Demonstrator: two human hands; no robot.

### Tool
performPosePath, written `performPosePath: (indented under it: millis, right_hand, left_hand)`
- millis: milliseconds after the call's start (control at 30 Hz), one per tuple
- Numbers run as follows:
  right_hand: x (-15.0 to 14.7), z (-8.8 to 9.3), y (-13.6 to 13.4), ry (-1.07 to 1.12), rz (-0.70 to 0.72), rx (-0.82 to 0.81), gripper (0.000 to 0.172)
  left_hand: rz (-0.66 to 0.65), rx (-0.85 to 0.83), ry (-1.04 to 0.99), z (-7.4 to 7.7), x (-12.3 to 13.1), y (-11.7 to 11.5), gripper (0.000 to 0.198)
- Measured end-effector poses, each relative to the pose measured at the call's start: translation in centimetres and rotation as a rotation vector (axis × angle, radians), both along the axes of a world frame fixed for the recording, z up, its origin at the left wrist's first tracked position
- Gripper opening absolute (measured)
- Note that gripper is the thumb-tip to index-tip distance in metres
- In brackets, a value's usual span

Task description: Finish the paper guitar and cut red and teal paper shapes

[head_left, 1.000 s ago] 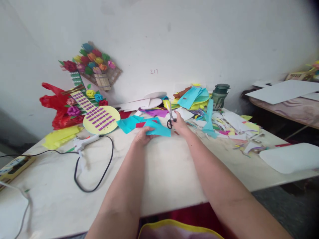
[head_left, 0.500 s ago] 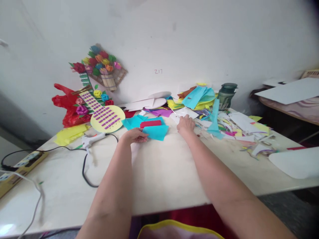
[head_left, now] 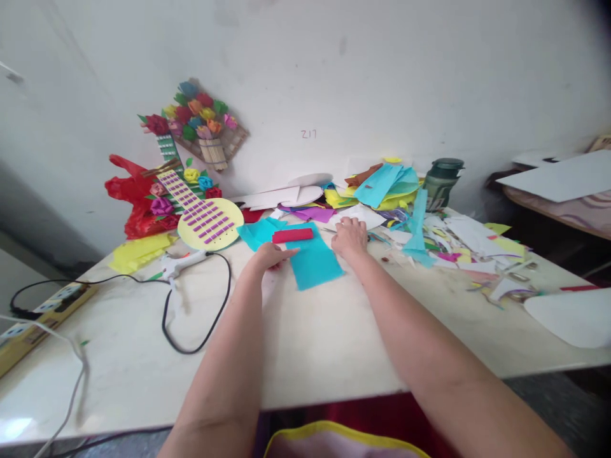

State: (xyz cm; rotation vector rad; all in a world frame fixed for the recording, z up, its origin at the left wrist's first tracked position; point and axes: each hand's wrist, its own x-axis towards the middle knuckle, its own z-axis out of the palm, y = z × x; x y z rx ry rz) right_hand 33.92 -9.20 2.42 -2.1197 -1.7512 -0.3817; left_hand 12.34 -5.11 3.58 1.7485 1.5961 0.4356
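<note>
My left hand (head_left: 275, 256) is closed at the left edge of a blue paper sheet (head_left: 316, 264), its thumb over the edge. A folded red paper piece (head_left: 293, 235) lies across the upper part of the blue paper, just beyond my left fingertips. To the right of the sheet, my right hand (head_left: 351, 240) is curled palm down over the scissors; a thin metal tip (head_left: 328, 230) sticks out on its left. Most of the scissors is hidden under my fingers. More blue paper (head_left: 260, 233) is spread behind my left hand.
A glue gun (head_left: 184, 263) with a black cord lies at the left, near a yellow round-bodied paper guitar (head_left: 210, 224) and paper flowers (head_left: 195, 114). Paper scraps (head_left: 458, 242) cover the right side, below a green bottle (head_left: 442, 183). A power strip (head_left: 48, 318) sits far left.
The front blue sheet now reaches further toward me and to the right, showing more of its surface. The metal tip has swung lower beside my right hand. The view has shifted slightly.
</note>
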Motion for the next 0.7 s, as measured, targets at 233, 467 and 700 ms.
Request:
performPosePath:
  millis: [233,467,700]
  right_hand:
    - [-1.2,-1.6,0.9,-0.036,0.462,-0.06,0.04]
    - [-3.3,-2.0,0.5,-0.061,0.415,-0.245,0.041]
    - [-5.4,-0.4,0.7,-0.058,0.325,-0.043,0.036]
  left_hand:
    - [-0.032,0.274,0.186,-0.6,1.8,0.3,0.034]
    - [-0.069,0.232,0.427,0.0,1.1,0.2,0.031]
    - [-0.024,0.175,0.472,0.7,0.3,0.0,0.032]
